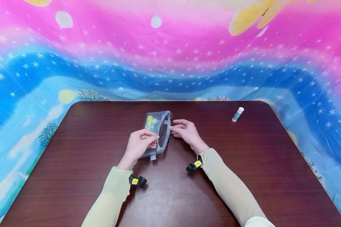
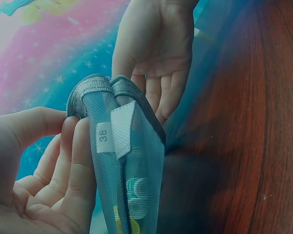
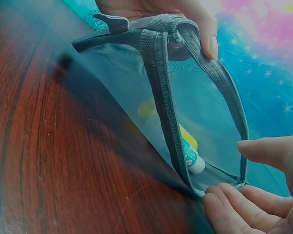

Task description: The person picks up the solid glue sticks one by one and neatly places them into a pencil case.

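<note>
My left hand point(image 1: 139, 142) pinches the rim of the grey mesh pouch point(image 1: 160, 130) near the end of its mouth that faces the tabletop's point(image 1: 272, 164) front edge, while my right hand point(image 1: 188, 134) is at the far end, fingers loosely spread, thumb touching the rim and gripping nothing that I can make out. The pouch sits left of the tabletop's middle, its gaping mouth running front to back and facing the right edge. Inside are a yellow tube point(image 1: 149, 122) and a white-and-green tube point(image 1: 153, 125). The loose white-capped tube point(image 1: 237, 114) is well apart, towards the back right corner, cap end angled at that corner; I cannot tell whether it stands or lies. My right hand is clearly the nearer.
</note>
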`<state>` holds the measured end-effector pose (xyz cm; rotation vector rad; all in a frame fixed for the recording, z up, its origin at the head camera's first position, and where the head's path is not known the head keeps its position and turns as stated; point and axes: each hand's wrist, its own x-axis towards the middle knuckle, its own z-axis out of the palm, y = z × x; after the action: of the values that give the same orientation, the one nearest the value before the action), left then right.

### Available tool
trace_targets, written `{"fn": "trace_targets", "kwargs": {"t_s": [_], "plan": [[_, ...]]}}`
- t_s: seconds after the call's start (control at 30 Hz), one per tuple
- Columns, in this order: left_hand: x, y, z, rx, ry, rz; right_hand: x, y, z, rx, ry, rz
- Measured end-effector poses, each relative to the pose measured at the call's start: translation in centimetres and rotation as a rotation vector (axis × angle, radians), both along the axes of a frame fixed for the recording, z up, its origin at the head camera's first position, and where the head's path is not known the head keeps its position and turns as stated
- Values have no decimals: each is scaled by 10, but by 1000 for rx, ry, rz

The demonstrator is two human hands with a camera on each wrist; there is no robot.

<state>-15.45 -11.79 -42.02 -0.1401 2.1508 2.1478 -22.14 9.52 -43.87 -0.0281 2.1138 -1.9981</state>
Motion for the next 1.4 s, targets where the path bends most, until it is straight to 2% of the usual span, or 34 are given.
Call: {"fn": "trace_targets", "kwargs": {"t_s": [0.6, 1.4], "plan": [[-1, 1, -2, 6, 18, 3, -3, 18, 8, -21, 35, -12], [-2, 0, -4, 8, 5, 6, -8, 40, 15, -67, 78, -104]]}}
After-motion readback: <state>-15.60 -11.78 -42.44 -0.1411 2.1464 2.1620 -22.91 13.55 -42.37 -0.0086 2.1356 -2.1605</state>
